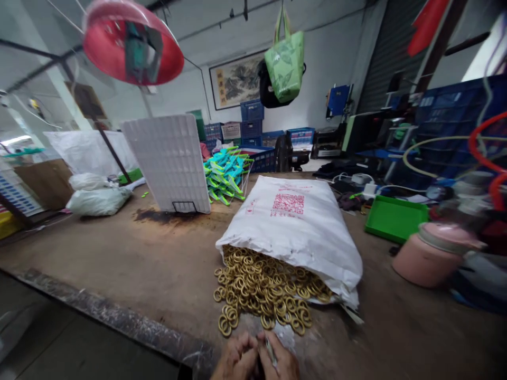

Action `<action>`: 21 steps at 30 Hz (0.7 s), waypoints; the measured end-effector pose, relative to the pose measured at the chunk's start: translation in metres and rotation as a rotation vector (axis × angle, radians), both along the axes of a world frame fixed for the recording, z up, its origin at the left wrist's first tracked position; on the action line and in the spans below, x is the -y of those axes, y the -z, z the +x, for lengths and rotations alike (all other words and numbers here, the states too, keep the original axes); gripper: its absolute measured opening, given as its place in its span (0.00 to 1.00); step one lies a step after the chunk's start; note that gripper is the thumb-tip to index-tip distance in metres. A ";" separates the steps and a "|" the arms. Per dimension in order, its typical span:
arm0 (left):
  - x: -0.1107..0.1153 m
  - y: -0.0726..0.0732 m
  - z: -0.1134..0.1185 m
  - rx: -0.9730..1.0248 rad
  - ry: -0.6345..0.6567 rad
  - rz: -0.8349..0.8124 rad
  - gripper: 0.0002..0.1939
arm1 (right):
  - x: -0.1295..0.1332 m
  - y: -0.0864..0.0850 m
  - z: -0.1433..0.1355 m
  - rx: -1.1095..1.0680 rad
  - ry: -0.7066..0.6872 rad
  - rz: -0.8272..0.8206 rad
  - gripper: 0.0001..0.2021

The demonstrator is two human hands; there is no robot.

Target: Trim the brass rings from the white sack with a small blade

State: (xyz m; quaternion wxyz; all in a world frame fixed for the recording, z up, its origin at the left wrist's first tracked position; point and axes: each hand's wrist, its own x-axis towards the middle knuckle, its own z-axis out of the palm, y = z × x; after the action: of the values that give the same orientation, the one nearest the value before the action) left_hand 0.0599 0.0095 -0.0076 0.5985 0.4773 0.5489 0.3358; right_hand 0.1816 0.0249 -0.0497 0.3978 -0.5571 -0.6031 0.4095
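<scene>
At the bottom edge of the view my left hand (236,356) is closed, its fingers curled together; whatever they pinch is hidden. Right beside it, my right hand (282,359) is closed too, with a slim silvery metal tool (271,350) lying between its fingers; its exact kind cannot be made out. Just beyond both hands a heap of brass-coloured metal rings (257,285) spills onto the tabletop (170,279). The rings come out of the open mouth of a white woven sack (309,232) with red print, lying on its side.
A red lamp shade (132,45) hangs at upper left. An upright white ribbed panel (168,163) stands beside a pile of blue-green plastic pieces (225,174). To the right are a green tray (396,217) and a pink jar (428,256). The table's front edge (119,322) runs along lower left.
</scene>
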 end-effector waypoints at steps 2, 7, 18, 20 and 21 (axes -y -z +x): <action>0.003 -0.010 0.003 -0.012 -0.012 0.024 0.19 | 0.002 -0.018 0.006 -0.015 -0.099 -0.002 0.20; 0.006 -0.028 0.002 0.001 0.028 0.014 0.14 | 0.005 -0.041 0.010 0.017 -0.130 -0.029 0.14; 0.013 -0.026 -0.022 0.240 -0.061 -0.111 0.15 | 0.012 -0.045 0.005 0.134 -0.080 0.024 0.11; 0.015 -0.026 -0.024 0.246 -0.087 -0.107 0.15 | 0.017 -0.044 0.005 0.300 -0.172 0.115 0.09; 0.016 -0.026 -0.025 0.247 -0.089 -0.106 0.15 | 0.020 -0.044 0.005 0.376 -0.223 0.156 0.09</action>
State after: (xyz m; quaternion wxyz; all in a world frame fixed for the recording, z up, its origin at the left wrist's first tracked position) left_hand 0.0349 -0.0066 0.0184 0.6703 0.3752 0.5085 0.3889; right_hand 0.1866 0.0051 -0.0054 0.2726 -0.5211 -0.7543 0.2918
